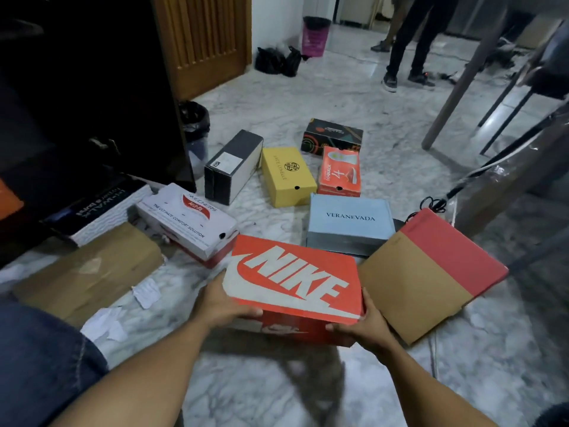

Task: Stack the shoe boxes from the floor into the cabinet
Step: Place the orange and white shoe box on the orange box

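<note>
The left hand (229, 303) and right hand (361, 329) are gripping the orange Nike shoe box (289, 329) at six o'clock, near the floor (271, 383); its lid (295, 275) may be popping off if they are lifting by it.

Nike box (292, 278): bright orange, white lettering.
Veranevada box (349, 223): pale blue lid, behind the Nike box.
Two-tone box (431, 272): tan and red halves, right of it.
Skechers box (187, 220): white, red flash, left of it.
Floor (277, 380): grey-veined white marble.

Boxes (288, 177) crowd ahead; cabinet (92, 87) seemingly open leftward.
</note>
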`<action>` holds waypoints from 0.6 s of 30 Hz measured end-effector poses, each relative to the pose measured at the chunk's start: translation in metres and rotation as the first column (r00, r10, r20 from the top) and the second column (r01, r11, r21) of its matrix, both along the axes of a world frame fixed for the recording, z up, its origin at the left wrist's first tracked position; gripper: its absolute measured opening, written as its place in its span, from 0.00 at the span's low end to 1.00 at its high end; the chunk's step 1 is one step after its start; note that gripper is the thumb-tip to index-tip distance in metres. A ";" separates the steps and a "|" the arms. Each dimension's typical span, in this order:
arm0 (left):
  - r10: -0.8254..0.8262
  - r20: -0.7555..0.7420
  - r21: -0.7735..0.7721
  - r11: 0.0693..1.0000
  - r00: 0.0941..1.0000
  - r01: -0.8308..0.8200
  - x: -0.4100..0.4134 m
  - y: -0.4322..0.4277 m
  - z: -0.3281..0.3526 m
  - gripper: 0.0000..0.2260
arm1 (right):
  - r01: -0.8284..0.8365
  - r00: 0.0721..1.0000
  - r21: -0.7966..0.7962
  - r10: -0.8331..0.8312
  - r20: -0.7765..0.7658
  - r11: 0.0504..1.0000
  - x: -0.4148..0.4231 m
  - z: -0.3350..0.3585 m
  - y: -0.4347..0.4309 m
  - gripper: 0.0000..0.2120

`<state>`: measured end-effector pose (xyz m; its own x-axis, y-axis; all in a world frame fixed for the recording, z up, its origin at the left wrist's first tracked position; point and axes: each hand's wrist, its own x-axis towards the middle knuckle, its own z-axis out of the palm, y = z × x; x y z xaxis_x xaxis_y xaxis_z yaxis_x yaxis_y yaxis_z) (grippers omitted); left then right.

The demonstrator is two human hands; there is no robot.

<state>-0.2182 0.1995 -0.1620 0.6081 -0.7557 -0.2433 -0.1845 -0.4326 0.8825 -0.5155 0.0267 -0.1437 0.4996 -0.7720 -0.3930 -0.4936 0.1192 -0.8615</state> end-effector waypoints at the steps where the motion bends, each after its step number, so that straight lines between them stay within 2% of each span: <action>1: 0.048 0.021 -0.031 0.998 0.999 -0.047 0.001 0.004 0.013 0.46 | 0.009 1.000 0.005 -0.009 0.011 1.000 0.010 0.012 0.001 0.43; 3: 0.142 0.070 -0.081 0.987 0.987 -0.136 0.004 0.017 0.037 0.45 | 0.006 1.000 0.017 -0.006 0.025 1.000 0.034 0.035 0.005 0.37; 4: 0.193 0.088 -0.094 0.978 0.977 -0.185 0.008 0.028 0.046 0.44 | 0.002 1.000 0.010 -0.003 0.016 1.000 0.047 0.044 0.007 0.38; 7: 0.339 0.107 -0.146 0.935 0.935 -0.322 0.025 0.072 0.058 0.42 | -0.072 0.997 -0.050 0.072 0.003 0.996 0.097 0.067 0.021 0.45; 10: 0.479 0.045 -0.162 0.869 0.877 -0.467 0.045 0.123 0.063 0.49 | -0.178 0.984 -0.091 0.179 0.004 0.980 0.155 0.088 0.046 0.51; 12: 0.563 0.002 -0.162 0.815 0.826 -0.556 0.055 0.157 0.064 0.51 | -0.250 0.968 -0.095 0.249 -0.021 0.964 0.192 0.102 0.068 0.60; 15: 0.675 -0.038 -0.166 0.723 0.736 -0.671 0.065 0.204 0.063 0.45 | -0.375 0.927 -0.147 0.371 -0.051 0.915 0.237 0.115 0.098 0.65; 18: 0.761 -0.005 -0.151 0.641 0.649 -0.752 0.068 0.238 0.062 0.43 | -0.507 0.862 -0.213 0.494 -0.115 0.835 0.276 0.123 0.116 0.67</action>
